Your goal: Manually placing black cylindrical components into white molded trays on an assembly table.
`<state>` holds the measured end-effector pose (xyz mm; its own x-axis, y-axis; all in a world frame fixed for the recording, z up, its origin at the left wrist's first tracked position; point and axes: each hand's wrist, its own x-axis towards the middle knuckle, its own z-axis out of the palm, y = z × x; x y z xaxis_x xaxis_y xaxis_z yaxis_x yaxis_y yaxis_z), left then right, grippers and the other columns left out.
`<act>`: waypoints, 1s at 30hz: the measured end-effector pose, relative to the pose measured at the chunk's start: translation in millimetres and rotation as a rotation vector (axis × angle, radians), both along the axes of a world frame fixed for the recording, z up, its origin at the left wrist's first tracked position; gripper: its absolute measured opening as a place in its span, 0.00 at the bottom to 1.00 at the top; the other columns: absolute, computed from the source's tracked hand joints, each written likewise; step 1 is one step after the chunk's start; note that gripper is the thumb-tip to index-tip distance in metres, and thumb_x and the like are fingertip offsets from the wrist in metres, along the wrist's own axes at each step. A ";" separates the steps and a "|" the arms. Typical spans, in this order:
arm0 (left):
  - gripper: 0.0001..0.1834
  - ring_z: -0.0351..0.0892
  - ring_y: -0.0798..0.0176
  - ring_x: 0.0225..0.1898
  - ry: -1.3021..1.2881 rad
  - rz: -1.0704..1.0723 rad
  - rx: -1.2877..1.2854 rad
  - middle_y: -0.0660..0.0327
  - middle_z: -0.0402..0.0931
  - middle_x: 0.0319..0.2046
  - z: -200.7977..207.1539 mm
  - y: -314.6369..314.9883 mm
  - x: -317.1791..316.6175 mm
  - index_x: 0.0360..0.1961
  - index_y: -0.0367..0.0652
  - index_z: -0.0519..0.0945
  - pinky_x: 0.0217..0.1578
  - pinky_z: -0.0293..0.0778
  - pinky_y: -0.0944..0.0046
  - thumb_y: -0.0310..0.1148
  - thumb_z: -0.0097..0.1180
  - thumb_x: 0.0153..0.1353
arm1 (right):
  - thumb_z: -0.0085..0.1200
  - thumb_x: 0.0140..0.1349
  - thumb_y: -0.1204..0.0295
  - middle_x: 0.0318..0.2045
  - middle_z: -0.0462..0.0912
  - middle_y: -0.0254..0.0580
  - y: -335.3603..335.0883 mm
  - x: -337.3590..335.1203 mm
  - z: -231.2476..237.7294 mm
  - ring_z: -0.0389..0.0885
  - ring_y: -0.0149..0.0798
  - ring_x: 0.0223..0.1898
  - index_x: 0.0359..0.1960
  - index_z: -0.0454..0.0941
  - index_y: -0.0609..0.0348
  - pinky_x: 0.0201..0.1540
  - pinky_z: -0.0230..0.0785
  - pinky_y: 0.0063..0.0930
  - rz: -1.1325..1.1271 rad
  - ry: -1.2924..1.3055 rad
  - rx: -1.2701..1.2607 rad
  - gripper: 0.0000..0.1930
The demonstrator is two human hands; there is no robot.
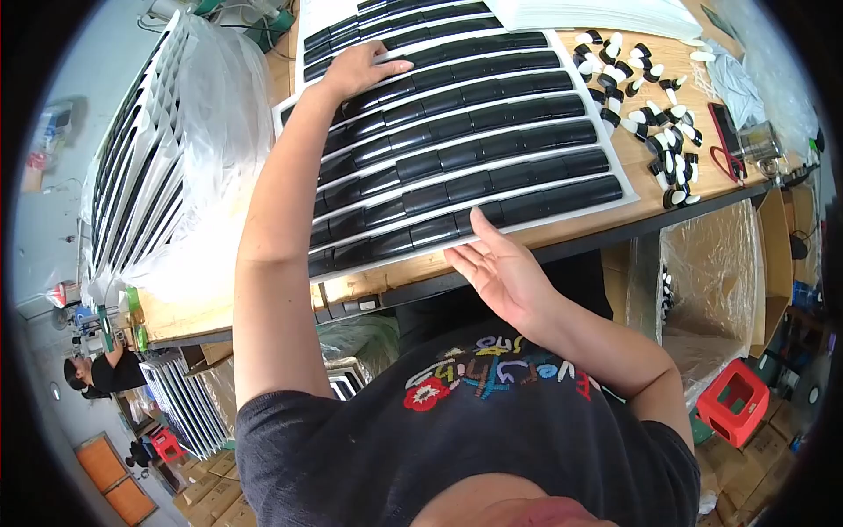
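A white tray (629,195) lies on the wooden workbench in front of me, filled with rows of glossy black, tube-like pieces (457,190). My left hand (356,72) reaches over the tray's far left part, thumb stretched to the right and fingers resting on or just above the black pieces. At the near edge is my right hand (509,281), palm turned up and fingers spread. Its thumb rises over the edge of the front row, while the fingertips are by the tray's rim, perhaps just under it. Neither hand is closed around a piece.
Small black-and-white brush-like parts (672,140) lie scattered at right, near red-handled scissors (729,162) and a clear cup (760,142). White sheets (597,16) are stacked behind. Plastic-wrapped trays (158,132) stand at left. A red stool (734,402) is low right; another person (114,369) works far left.
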<state>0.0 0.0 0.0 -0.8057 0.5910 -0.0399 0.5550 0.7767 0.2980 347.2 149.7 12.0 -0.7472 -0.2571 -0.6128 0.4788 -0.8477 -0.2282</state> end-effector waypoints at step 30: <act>0.32 0.76 0.42 0.27 0.780 0.834 -0.144 0.44 0.75 0.24 117.2 -278.5 453.5 0.30 0.32 0.76 0.32 0.72 0.52 0.54 0.73 0.48 | 0.54 0.68 0.73 0.49 0.80 0.43 -72.1 129.4 39.4 0.82 0.36 0.48 0.57 0.71 0.63 0.49 0.81 0.37 0.845 0.583 0.191 0.17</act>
